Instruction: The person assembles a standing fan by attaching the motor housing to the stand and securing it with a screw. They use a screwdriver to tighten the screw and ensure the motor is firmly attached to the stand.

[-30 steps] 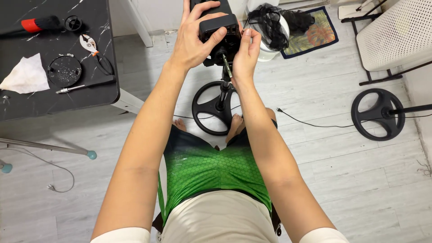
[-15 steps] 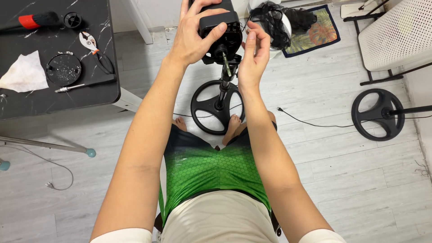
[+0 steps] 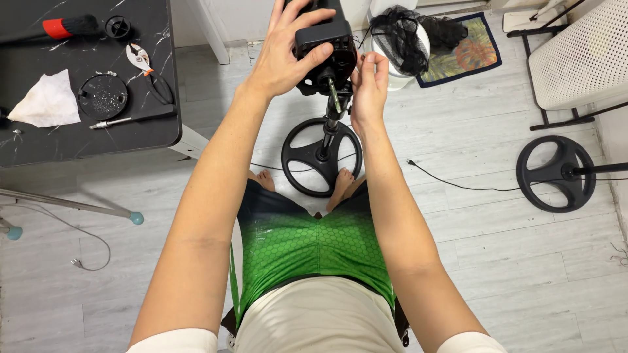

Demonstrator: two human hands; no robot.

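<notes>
Right fingers: your right hand [image 3: 368, 88] has its fingertips pinched together just right of the metal shaft [image 3: 334, 98]; whether they hold a small part you cannot tell, it is too small to see.
Left fingers: your left hand [image 3: 286, 55] is wrapped over the top of the black motor housing [image 3: 325, 49], thumb on its near face, fingers spread over the far side, gripping it firmly.
Shaft direction: the shaft sticks out of the housing's underside toward you, slanting down and slightly right; it lies just to the left of your right fingertips, almost touching.
Long axis: the shaft runs roughly along the line of the stand pole [image 3: 331, 127] below it.
Nearer hand: your right hand is the closer one to the shaft; your left sits above it on the housing.
Stand: the pole drops to a round black base [image 3: 320, 157] on the floor, between your bare feet.
Table: the black table [image 3: 39, 140] on your left carries a round black dish [image 3: 103, 97] with pale specks in it, pliers [image 3: 140, 59], a white cloth [image 3: 46, 99] and a red-handled brush [image 3: 69, 26].
Farther off: a second round base [image 3: 555, 173] lies well apart at right; a white bucket [image 3: 392, 75] holds a bundle of black mesh [image 3: 396, 33].
</notes>
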